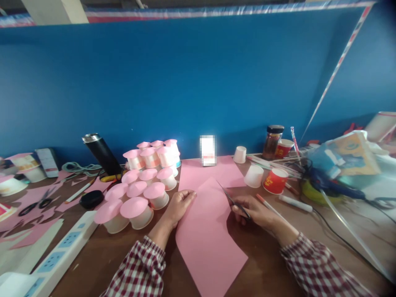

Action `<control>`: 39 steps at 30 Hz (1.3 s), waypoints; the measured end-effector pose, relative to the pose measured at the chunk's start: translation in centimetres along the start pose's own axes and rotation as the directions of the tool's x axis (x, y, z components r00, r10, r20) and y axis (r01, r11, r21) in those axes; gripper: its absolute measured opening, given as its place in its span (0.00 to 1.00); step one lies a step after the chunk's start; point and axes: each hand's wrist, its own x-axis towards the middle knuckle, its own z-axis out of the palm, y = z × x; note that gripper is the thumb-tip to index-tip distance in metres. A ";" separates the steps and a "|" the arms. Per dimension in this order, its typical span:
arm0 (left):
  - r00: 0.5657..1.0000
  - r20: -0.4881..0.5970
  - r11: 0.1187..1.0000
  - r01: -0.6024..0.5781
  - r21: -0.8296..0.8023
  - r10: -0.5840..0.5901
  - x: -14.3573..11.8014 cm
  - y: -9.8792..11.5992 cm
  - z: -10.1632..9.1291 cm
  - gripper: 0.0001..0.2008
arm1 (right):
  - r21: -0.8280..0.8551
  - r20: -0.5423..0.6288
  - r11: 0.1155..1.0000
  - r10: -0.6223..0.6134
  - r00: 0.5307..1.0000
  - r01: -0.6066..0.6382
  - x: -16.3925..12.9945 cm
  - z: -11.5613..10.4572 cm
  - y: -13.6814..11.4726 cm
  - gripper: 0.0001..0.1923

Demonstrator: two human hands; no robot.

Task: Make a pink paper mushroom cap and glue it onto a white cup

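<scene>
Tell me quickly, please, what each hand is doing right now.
Left hand: closed, pinching a pink sheet by its edge.
Right hand: closed, holding scissors.

Slants the left forearm (137,270) and right forearm (314,262) inward from the view's lower edge, with bare wrists (162,234) past checked cuffs (154,247), pinching with the left hand (178,207), angled forward and rightward, and curling the right hand (255,211) into a grip, turned inward, well apart from the left.
</scene>
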 end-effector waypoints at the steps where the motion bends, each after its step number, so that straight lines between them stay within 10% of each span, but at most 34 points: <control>1: 1.000 0.000 1.000 -0.004 0.000 0.004 0.0 -0.1 0.0 0.17 | -0.001 0.005 1.000 -0.002 1.000 0.002 0.0 0.0 -0.1 0.18; 39: 0.997 0.082 1.000 0.001 0.019 -0.002 0.0 0.3 -0.3 0.18 | -0.036 0.038 0.997 0.066 0.997 -0.065 -0.2 -0.2 -0.5 0.19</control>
